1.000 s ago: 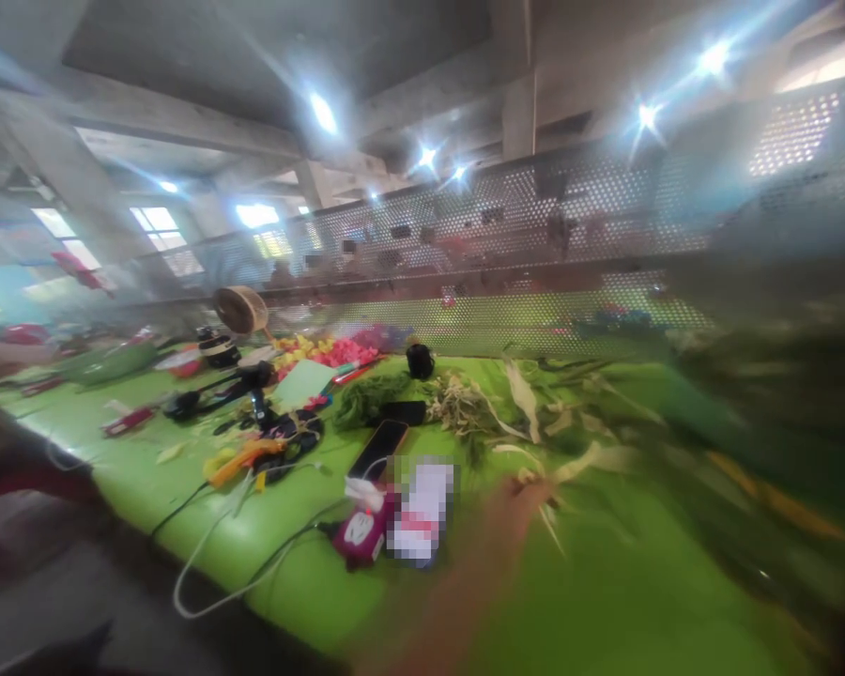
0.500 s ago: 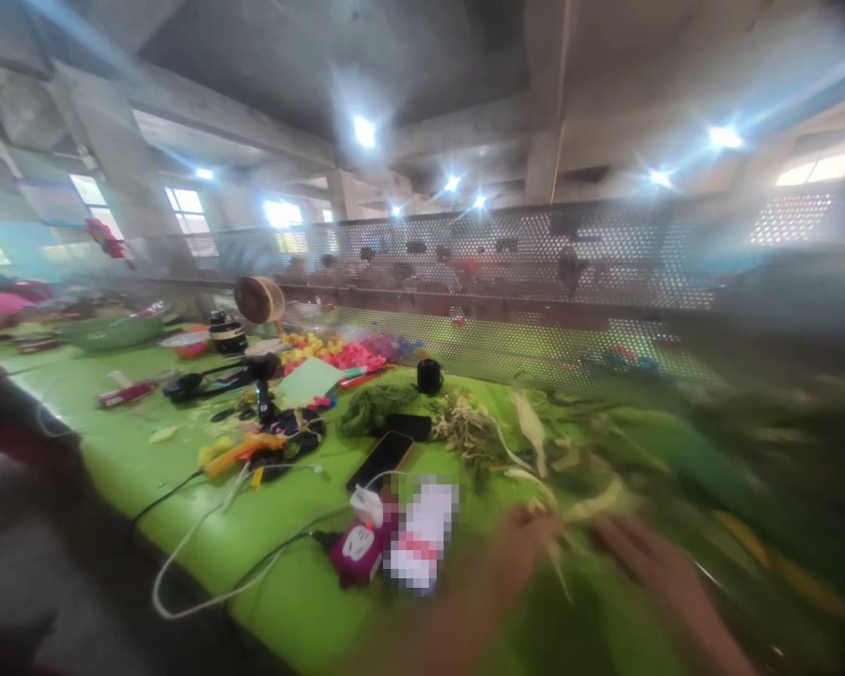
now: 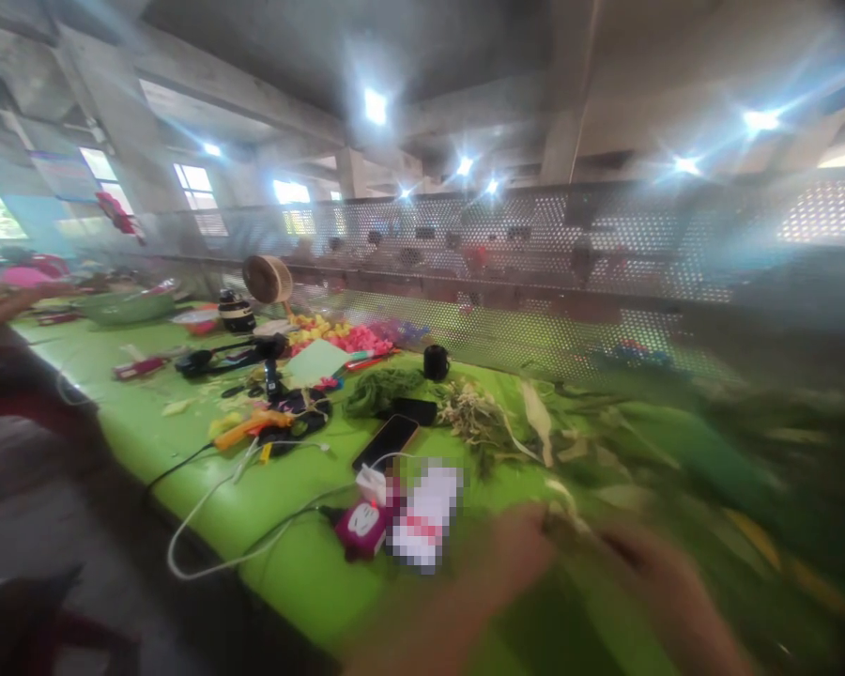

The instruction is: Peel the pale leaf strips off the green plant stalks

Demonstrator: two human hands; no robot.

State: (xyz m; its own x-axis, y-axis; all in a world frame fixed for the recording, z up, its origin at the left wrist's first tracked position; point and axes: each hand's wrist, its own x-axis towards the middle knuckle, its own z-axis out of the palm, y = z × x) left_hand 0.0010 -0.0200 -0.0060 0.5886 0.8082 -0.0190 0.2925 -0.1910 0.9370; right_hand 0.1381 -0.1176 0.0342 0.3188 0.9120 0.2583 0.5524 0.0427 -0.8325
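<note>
Green stem (image 3: 570,530) pinched between both hands, low over table (image 3: 302,573) | left hand (image 3: 517,554), right hand (image 3: 648,568) fingers closed on it, blurred | risk: elbow snags white cable (image 3: 204,512), dragging phone (image 3: 386,441)

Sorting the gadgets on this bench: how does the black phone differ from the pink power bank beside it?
The black phone is flat, dark and thin; the pink power bank is chunkier and bright magenta. The power bank lies nearer the table's front edge, with a white plug at it; the phone lies farther back. Both rest on the green table.
</note>
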